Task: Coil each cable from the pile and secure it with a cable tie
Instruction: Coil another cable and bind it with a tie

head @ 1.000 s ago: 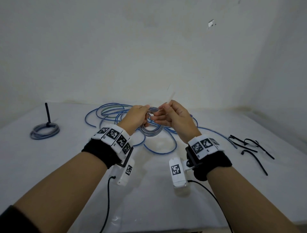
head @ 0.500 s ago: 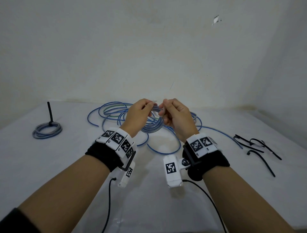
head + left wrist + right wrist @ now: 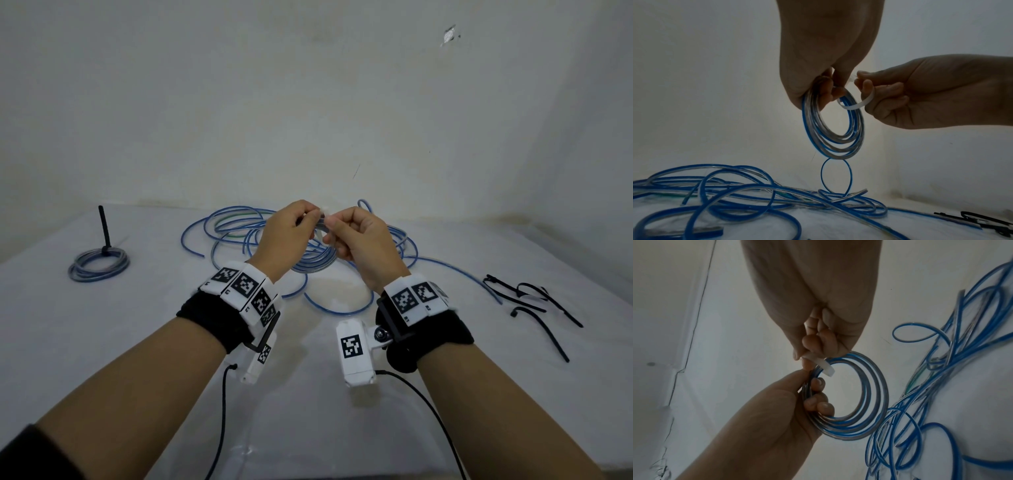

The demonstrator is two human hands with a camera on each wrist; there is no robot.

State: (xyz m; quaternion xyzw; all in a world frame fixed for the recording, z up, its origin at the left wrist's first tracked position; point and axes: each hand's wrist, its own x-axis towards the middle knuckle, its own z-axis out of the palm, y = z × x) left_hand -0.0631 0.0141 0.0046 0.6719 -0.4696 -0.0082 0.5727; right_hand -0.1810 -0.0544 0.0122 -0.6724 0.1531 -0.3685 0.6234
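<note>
head: looks forward and down over both forearms
left wrist: close, faces the coiled blue-and-clear cable (image 3: 833,128)
right wrist: close, shares that coil

I see bare table (image 3: 342,428) across the lower middle of the head view. Loose blue cable (image 3: 239,226) sprawls mid-frame; a tied coil (image 3: 99,265) blocks the left and black cable ties (image 3: 534,301) the right.
</note>
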